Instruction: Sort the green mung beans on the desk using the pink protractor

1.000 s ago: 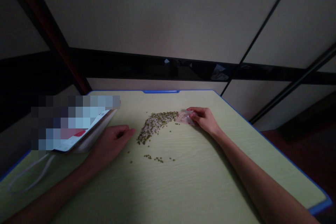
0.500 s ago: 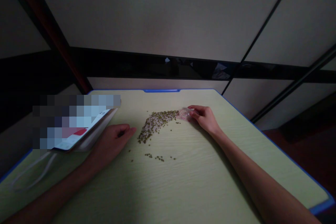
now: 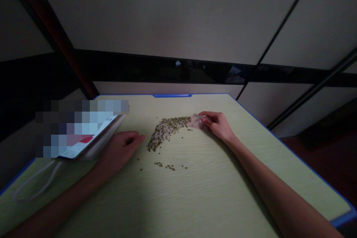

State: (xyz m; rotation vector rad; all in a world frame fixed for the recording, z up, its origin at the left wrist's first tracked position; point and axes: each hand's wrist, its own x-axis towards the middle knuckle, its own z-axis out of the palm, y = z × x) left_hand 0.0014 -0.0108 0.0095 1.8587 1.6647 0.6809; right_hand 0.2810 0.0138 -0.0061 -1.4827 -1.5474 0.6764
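A curved pile of small green beans [image 3: 170, 126], like mung beans, mixed with pale grains lies on the table. At its right end is a small clear plastic bag [image 3: 194, 121] with pinkish markings. My right hand [image 3: 216, 124] pinches the bag's right end between thumb and fingers. Left of the pile rests my left hand [image 3: 122, 147], its fingers curled in and its thumb pointing at the beans without touching them. Nothing shows in that hand, though its fingertips are partly hidden. A few loose beans [image 3: 164, 166] are scattered on the near side of the pile.
A phone [image 3: 92, 137] with a lit, partly blurred screen leans on a pale support at the left, a white cord loop [image 3: 36, 189] beside it. The light wooden table [image 3: 195, 200] has a blue edge. Behind it stand pale panels [image 3: 167, 18] with a dark glossy band.
Almost nothing differs. The bag in my right hand has shifted very slightly, and both hands stay where they were.
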